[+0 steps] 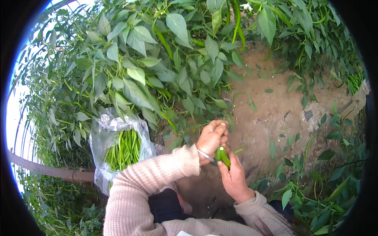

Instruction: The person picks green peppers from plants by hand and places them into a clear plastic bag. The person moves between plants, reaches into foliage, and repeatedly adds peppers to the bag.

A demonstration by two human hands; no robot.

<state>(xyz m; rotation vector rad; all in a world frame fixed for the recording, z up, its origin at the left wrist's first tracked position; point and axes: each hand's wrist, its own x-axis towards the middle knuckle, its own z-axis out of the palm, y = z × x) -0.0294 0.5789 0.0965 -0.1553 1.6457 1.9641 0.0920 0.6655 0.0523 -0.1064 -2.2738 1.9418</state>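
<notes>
My right hand (235, 177) is closed around a few green chili peppers (223, 156), their blunt ends pointing up past the thumb. One thin tip juts out to the right of the fingers. Just above and to the left, my left hand (212, 137) has its fingers curled together near low pepper stems, with a pale bracelet (205, 155) at the wrist. Whether anything is pinched in those fingers is hidden. Left of my forearm, a clear plastic bag (144, 129) stands with its mouth spread, holding many long green chili peppers (125, 149).
Leafy pepper plants (141, 65) with hanging peppers fill the upper left, and more plants (319, 203) grow at lower right. Bare soil (260, 118) with fallen leaves runs between them. A curved bar (53, 169) reaches in from the left. More picked peppers (354, 82) lie at far right.
</notes>
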